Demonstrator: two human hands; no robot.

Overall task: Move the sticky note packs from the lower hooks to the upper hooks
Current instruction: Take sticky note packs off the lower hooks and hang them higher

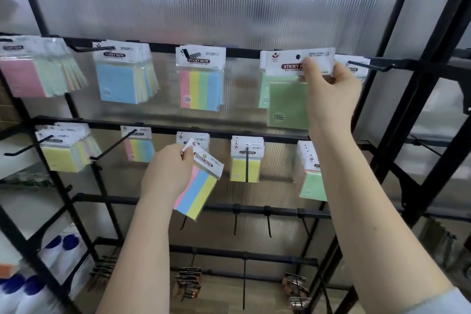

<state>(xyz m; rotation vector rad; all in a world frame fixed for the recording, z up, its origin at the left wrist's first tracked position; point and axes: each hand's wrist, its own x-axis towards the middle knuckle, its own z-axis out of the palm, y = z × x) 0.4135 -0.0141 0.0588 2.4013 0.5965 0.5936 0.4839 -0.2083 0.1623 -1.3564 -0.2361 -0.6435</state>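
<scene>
Two packs in hand: right hand (328,89) pinches green pack (289,107) at upper hook (297,56); left hand (168,173) pinches striped pack (197,190), off lower hook. Next: thread hole onto upper hook.

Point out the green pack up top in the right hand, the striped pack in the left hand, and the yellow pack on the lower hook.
Green pack (289,104), head view, green pad face.
Striped pack (197,192), head view, blue stripe.
Yellow pack (238,169), head view, yellow pad left of the hook.

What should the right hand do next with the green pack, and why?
Probably slide the green pack fully onto the upper hook. The right hand pinches its header there, the hook tip showing through the hole, while the left hand already holds a striped pack.
</scene>
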